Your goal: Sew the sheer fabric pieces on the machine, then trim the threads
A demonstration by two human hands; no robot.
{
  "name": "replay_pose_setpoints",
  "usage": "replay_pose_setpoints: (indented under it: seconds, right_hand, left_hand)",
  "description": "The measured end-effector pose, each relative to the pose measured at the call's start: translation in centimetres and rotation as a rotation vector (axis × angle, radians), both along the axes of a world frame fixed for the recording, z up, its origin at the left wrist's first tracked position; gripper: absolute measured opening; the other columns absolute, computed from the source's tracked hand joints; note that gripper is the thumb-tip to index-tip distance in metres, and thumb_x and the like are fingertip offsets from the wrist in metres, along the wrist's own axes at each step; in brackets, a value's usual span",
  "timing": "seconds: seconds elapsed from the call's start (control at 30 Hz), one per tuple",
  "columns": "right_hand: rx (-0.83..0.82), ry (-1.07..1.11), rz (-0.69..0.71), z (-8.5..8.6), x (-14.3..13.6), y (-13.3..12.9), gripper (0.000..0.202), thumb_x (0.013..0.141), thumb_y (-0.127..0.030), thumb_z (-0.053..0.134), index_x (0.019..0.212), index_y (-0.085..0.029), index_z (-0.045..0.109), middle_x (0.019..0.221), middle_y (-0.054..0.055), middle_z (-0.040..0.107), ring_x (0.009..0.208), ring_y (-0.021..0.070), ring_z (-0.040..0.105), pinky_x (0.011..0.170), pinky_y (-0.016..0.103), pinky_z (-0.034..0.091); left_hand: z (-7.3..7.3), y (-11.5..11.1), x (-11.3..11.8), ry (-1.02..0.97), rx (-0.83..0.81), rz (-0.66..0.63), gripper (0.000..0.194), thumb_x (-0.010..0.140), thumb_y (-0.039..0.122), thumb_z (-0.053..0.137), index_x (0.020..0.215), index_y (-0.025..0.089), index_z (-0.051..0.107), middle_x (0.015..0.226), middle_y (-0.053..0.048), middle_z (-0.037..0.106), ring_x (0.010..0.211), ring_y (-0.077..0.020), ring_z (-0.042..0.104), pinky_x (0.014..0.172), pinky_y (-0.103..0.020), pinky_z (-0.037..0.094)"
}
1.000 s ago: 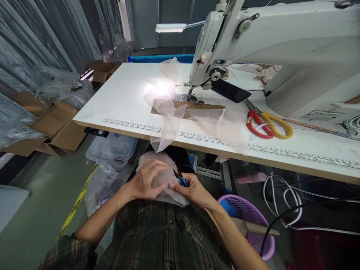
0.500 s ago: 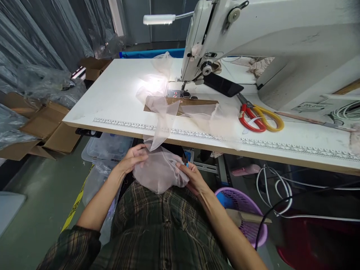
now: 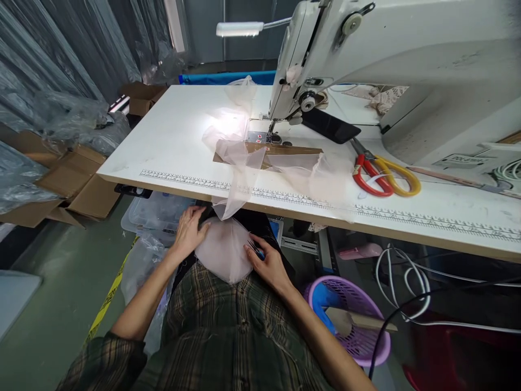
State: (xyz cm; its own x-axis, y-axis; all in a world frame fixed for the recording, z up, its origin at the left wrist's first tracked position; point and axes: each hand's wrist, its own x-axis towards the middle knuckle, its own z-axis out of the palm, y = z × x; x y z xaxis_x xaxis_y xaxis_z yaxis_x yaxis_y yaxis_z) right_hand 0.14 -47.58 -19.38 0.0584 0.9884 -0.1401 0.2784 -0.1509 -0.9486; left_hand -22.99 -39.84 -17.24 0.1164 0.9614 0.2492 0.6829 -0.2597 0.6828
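Note:
On my lap lies a rounded piece of sheer pale pink fabric (image 3: 223, 250), spread fairly flat. My left hand (image 3: 189, 232) rests at its left edge, thumb apart from the stretched fingers. My right hand (image 3: 267, 264) is closed around small thread snips (image 3: 256, 250) with dark blades and a bit of blue, its fingertips by the fabric's right edge. Much of the snips is hidden in the palm. A strip of sheer fabric (image 3: 240, 187) hangs over the table edge just above the lap piece.
The sewing machine (image 3: 301, 65) stands on the white table (image 3: 163, 130). Beside it lie a black phone (image 3: 330, 126) and scissors (image 3: 385, 174) with red and yellow handles. A brown strip (image 3: 293, 149) is under sheer scraps. A purple basket (image 3: 380, 347) sits low right, cardboard boxes (image 3: 77, 174) left.
The lap fabric has gone from gathered and lifted between both hands to lying flatter. My left hand's fingers have spread out. The snips show more clearly in my right hand.

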Motion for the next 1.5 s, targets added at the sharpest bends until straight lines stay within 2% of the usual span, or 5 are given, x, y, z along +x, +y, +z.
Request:
replay_pose_setpoints:
  seconds: [0.37,0.63,0.83,1.3,1.5]
  right_hand:
    - [0.442,-0.173,-0.079,2.4,1.0,1.6,0.028,0.087,-0.034,0.050,0.102,-0.017,0.067,0.088,0.006,0.072,0.075,0.0176,0.067,0.069,0.027,0.053]
    - [0.707,-0.166,-0.029,8.8,-2.4,3.9,0.017,0.088,-0.032,0.053,0.092,-0.019,0.063,0.068,0.001,0.066,0.055,0.0116,0.059,0.053,0.021,0.045]
    - [0.492,-0.634,-0.240,11.4,-5.0,5.3,0.037,0.077,-0.055,0.061,0.081,-0.018,0.059,0.054,0.000,0.059,0.045,0.0166,0.054,0.048,0.025,0.033]
    - [0.448,-0.148,0.048,11.2,-4.5,3.3,0.024,0.079,-0.035,0.052,0.061,-0.020,0.048,0.052,-0.004,0.044,0.046,0.0093,0.039,0.046,0.021,0.033]
    - [0.408,-0.380,-0.132,11.9,-4.6,5.4,0.040,0.076,-0.055,0.059,0.058,-0.020,0.053,0.047,-0.002,0.049,0.045,0.0125,0.044,0.049,0.025,0.033]
  left_hand:
    - [-1.4,-4.1,6.0,0.314,0.049,-0.688,0.075,0.077,0.060,0.062,0.137,0.018,0.046,0.149,-0.014,0.035,0.138,-0.0365,0.028,0.114,-0.058,0.021]
    - [-4.8,-4.2,6.7,0.303,0.063,-0.664,0.074,0.068,0.053,0.073,0.130,0.019,0.054,0.131,-0.009,0.055,0.127,-0.0391,0.042,0.115,-0.049,0.023]
    - [-6.3,-4.1,6.8,0.202,0.259,-0.669,0.062,0.075,0.056,0.065,0.125,0.020,0.058,0.126,-0.013,0.059,0.119,-0.0365,0.050,0.105,-0.047,0.037]
    - [5.1,-4.3,1.7,-0.326,0.696,0.021,0.017,0.087,0.011,0.052,0.097,0.017,0.064,0.097,-0.006,0.062,0.088,-0.0166,0.061,0.076,-0.031,0.054]
    - [5.9,-4.4,1.8,-0.303,0.681,0.016,0.015,0.087,0.011,0.053,0.094,0.018,0.065,0.095,-0.006,0.063,0.084,-0.0154,0.063,0.074,-0.030,0.055]
